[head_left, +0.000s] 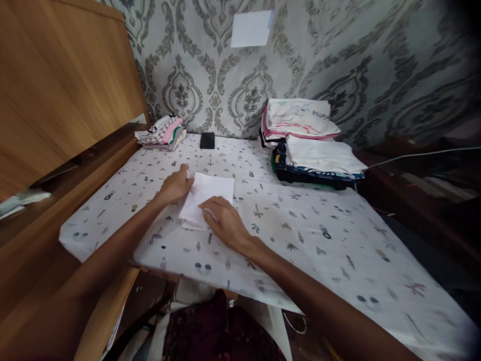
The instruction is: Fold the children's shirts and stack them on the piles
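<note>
A folded white cloth (pixel 214 188) lies flat on the patterned sheet in front of me, roughly square with layered edges. At its left edge is my left hand (pixel 176 186), with the thumb by the cloth and the fingers stretched forward beside it. My right hand (pixel 225 220) rests on the cloth's lower right part, its fingers lying across the top layer and pointing left. Neither hand lifts the cloth. Part of its near right corner is hidden under my right hand.
A small pile of folded clothes (pixel 163 134) sits at the back left, near a black flat object (pixel 207 141). Taller stacks of folded clothes (pixel 300 118) stand at the back right. A wooden cabinet (pixel 67 85) borders the left side. The printed sheet (pixel 285 250) covers the table.
</note>
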A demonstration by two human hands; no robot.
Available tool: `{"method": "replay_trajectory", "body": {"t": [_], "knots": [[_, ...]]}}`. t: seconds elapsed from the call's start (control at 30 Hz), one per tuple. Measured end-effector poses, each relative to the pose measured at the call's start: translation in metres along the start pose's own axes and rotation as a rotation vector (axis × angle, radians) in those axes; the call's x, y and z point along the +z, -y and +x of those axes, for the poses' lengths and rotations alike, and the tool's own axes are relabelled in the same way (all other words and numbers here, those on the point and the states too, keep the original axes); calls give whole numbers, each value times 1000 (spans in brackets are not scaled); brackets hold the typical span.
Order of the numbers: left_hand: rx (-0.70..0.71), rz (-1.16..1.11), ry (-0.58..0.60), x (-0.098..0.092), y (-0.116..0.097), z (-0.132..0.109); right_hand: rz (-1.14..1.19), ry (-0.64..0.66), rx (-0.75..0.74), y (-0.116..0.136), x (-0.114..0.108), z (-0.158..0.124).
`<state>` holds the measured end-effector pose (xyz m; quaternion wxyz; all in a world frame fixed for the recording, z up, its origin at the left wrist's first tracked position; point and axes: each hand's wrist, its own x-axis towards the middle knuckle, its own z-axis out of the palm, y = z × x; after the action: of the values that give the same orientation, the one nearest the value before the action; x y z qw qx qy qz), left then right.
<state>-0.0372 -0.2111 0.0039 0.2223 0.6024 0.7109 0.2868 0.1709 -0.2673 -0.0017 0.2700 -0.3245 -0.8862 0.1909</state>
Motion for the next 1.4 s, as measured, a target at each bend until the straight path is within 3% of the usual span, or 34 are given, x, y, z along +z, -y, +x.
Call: {"method": "replay_trajectory", "body": {"t": [0.1,0.2,0.27,0.37,0.57,0.8,0.9,1.03,1.1,1.2,1.27,1.4], "knots": [[307,288,-61,3,-14,-12,-100,-59,105,-25,-7,16],[456,351,88,22,-21,-22,-204,5,189,-52,-3,31],[431,393,185,37,-18,-26,-236,67,222,-67,4,36],[369,423,238,49,-9,-28,-253,105,233,-81,14,35],[339,460,247,42,-11,-32,-251,90,242,-83,17,32],[465,597,278,43,-8,-77,-268,171,274,-81,7,37],[469,607,292,40,-8,-86,-262,227,329,-76,-3,44],[434,495,260,29,-14,-62,-286,205,342,-54,-8,38],[425,420,241,27,-16,-39,-297,169,248,-39,-2,27],[379,395,305,31,-14,-7,-298,143,74,-21,12,6],[340,426,330,37,-11,8,-296,137,18,-16,18,-4],[372,499,253,42,-8,18,-249,128,43,-21,15,-17]]}}
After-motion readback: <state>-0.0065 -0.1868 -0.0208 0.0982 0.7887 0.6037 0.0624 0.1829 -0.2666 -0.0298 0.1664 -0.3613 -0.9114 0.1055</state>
